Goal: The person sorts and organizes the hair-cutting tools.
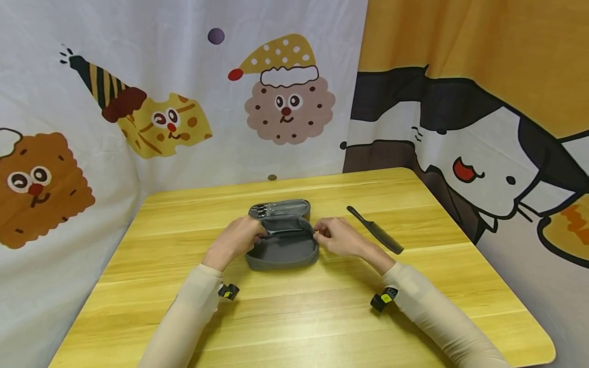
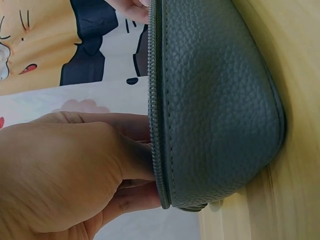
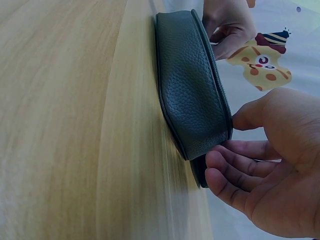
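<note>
A grey leather-textured zip case point(image 1: 282, 263) lies unzipped on the table, its lid point(image 1: 294, 208) folded back and small metal tools point(image 1: 261, 209) lined up at the lid's left. My left hand point(image 1: 236, 237) reaches over the left rim with bent fingers, the tips hidden inside. From those fingers a dark slender tool point(image 1: 285, 232) extends along the back of the case; its kind does not show. My right hand point(image 1: 340, 236) pinches the back right corner, thumb at the zipper edge point(image 3: 222, 92) and fingers point(image 3: 225, 172) against the outside near the hinge.
A black comb point(image 1: 377, 231) lies on the wooden table point(image 1: 294, 317) to the right of the case, just beyond my right hand. Behind the table hangs a printed cloth point(image 1: 184, 46) with cartoon figures. Each wrist wears a small black camera point(image 1: 228, 292).
</note>
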The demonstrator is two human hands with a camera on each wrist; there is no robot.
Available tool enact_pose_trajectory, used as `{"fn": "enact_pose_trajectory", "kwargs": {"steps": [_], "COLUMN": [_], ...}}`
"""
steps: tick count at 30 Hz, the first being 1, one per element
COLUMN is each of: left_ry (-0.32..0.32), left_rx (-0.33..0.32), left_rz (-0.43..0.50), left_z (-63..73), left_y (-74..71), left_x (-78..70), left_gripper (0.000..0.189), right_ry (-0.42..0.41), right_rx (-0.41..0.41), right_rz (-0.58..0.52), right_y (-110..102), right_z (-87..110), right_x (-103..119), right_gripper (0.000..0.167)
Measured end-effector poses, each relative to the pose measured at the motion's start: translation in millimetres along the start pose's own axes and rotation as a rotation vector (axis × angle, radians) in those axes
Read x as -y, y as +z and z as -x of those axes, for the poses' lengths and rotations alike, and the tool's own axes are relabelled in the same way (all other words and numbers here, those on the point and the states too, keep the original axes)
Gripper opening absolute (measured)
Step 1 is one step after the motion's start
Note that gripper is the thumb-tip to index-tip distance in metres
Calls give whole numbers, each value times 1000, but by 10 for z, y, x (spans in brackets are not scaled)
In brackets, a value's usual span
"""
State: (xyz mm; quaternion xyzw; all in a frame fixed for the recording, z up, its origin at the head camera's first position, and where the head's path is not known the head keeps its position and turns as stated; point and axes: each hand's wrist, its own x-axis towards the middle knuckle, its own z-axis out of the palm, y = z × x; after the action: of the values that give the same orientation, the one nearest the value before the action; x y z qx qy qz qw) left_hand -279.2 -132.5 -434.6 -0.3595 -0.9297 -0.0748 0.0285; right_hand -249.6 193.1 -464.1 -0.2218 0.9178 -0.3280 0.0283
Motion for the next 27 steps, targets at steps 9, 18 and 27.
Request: {"fn": "enact_pose_trajectory", "kwargs": {"steps": [9, 18, 27], "left_ry": [-19, -20, -51], "left_rx": [5, -11, -6], "left_rz": [24, -5, 4], "left_z": [0, -25, -35], "left_y": [44, 100, 194], "left_x": [9, 9, 16], "left_gripper": [20, 20, 21], "right_ry": [-3, -7, -6], "right_rx": [2, 5, 8], "right_rz": [2, 8, 7], "right_y": [0, -4, -7], "right_z": [2, 1, 6], "right_x": [-3, 2, 5], "right_gripper": [30, 31, 31]}}
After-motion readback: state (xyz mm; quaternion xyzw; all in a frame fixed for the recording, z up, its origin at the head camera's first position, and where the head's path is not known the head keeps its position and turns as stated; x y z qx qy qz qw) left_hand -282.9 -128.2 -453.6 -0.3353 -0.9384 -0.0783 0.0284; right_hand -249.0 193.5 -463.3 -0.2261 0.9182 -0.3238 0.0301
